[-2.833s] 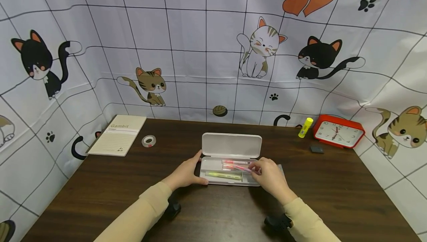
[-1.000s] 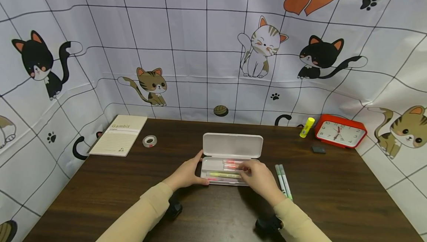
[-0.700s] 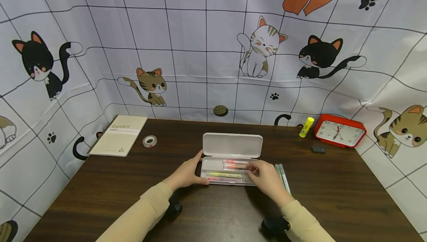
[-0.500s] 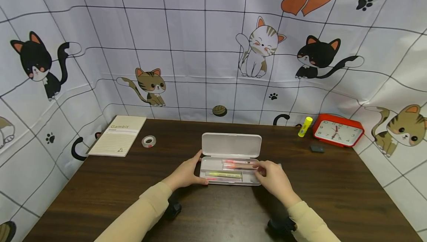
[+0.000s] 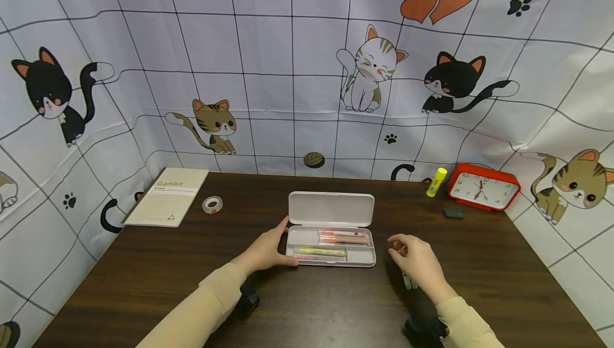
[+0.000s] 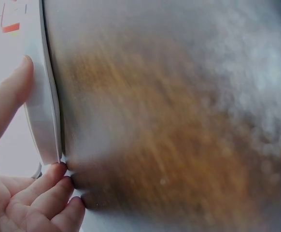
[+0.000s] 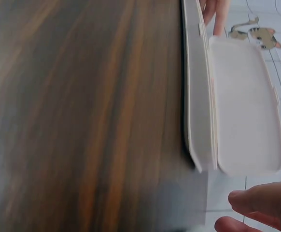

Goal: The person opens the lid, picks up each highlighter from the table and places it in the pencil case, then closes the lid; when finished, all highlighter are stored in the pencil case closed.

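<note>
A white pencil case (image 5: 362, 255) lies with its lid (image 5: 331, 209) raised. Its front compartment holds a yellow pen (image 5: 321, 251) and a pink pen (image 5: 316, 257); red-tipped pens (image 5: 342, 240) lie in the back one. My left hand (image 5: 263, 251) grips the case's left end, thumb in front and fingers behind; in the left wrist view the thumb (image 6: 12, 94) presses its side. To the right of the case, my right hand (image 5: 422, 265) hovers with loosely bent fingers, holding nothing. Beneath it, two green-and-white pens (image 5: 409, 282) lie on the table, mostly hidden by the hand.
At the back left are a notepad (image 5: 168, 197) and a tape roll (image 5: 212, 204). A yellow highlighter (image 5: 436, 182) stands beside a red clock (image 5: 484, 186), with a dark eraser (image 5: 453, 213) in front. A cat-print curtain (image 5: 268, 92) hangs behind the table (image 5: 326, 310).
The pink pen my right hand held has been laid in the front compartment. That hand then worked at the back compartment and has moved right, off the case. My left hand has stayed put.
</note>
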`<state>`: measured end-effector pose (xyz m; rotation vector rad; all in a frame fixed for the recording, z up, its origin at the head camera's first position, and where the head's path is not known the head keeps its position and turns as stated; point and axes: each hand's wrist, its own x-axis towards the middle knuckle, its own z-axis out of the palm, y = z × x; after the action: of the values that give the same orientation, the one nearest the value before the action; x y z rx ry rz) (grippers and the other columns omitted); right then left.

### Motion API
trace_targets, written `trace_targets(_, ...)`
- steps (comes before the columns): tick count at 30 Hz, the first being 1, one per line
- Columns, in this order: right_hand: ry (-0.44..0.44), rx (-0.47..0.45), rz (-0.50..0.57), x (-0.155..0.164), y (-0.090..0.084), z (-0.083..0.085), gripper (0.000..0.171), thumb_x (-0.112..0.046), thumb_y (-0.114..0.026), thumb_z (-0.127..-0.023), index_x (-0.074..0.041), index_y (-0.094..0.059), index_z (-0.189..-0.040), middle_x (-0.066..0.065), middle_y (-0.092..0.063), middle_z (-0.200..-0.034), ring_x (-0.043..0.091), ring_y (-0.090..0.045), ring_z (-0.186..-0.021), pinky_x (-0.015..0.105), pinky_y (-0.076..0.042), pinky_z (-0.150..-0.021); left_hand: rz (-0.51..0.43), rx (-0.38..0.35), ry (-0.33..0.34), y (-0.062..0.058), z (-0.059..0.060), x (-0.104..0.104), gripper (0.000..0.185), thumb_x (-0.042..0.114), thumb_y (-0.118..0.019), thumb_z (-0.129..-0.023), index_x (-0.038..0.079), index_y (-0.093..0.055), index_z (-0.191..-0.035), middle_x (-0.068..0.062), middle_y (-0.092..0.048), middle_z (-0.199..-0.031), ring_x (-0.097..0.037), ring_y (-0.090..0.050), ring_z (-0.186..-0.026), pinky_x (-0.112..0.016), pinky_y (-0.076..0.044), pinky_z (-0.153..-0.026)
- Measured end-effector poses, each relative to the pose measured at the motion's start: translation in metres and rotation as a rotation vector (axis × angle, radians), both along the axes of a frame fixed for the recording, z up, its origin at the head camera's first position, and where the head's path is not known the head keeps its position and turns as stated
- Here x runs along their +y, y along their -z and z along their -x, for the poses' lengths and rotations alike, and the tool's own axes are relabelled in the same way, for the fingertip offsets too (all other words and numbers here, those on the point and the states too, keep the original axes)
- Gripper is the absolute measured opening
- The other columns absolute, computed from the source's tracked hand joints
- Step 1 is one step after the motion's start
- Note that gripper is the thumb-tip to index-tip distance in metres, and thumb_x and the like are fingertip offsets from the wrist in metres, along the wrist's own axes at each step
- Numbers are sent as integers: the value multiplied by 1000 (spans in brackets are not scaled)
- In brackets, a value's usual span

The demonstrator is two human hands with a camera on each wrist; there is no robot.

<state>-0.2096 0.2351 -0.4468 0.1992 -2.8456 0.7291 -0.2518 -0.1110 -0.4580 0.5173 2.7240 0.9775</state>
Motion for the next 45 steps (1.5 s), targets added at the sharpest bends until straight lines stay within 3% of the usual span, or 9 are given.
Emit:
trace_targets(7,40,3,-18,18,5,-4,21,-9,-70,-82,-5,-71,-102,3,-59,-80,17,-53,-71,34,-45,-63,-6,-12,-2,1,-1,-1,111,35,-83,-72,0,-14,-151,-19,-47,-140,-37,-42,-130,-51,-34,-105)
trace_targets(19,37,-124,-16,33,6,-7,26,-13,-73,-80,-1,-68,-104,0,-59,-75,13,-53,-66,34,-45,-60,3,12,8,2,1,-1,113,38,-84,-70,-2,-14,-151,-18,-49,-138,-37,-44,-129,-51,-35,-105)
trace_targets(29,57,-145,-13,38,7,-6,26,-11,-70,-82,1,-67,-105,1,-61,-75,14,-55,-66,35,-46,-59,5,8,4,5,2,-1,113,38,-83,-71,0,-14,-151,-18,-49,-139,-36,-42,-130,-51,-34,-105)
trace_targets(36,108,-180,-47,40,4,-5,23,-11,-69,-83,5,-68,-99,4,-62,-75,16,-53,-63,35,-46,-57,0,3,3,4,2,-1,111,35,-83,-71,0,-14,-151,-17,-49,-138,-36,-43,-130,-51,-34,-105)
trace_targets(43,133,-207,-13,42,3,-7,17,-8,-65,-84,7,-67,-91,5,-57,-70,13,-48,-46,30,-40,-46,-2,3,3,3,1,-1,111,36,-83,-71,0,-14,-151,-18,-49,-138,-36,-42,-130,-51,-34,-105)
trace_targets(45,135,-200,-16,43,3,-7,16,-8,-65,-83,7,-66,-89,5,-58,-69,13,-49,-48,30,-40,-47,-2,4,2,3,1,-1,112,36,-83,-71,1,-14,-151,-17,-49,-139,-37,-42,-130,-51,-34,-105)
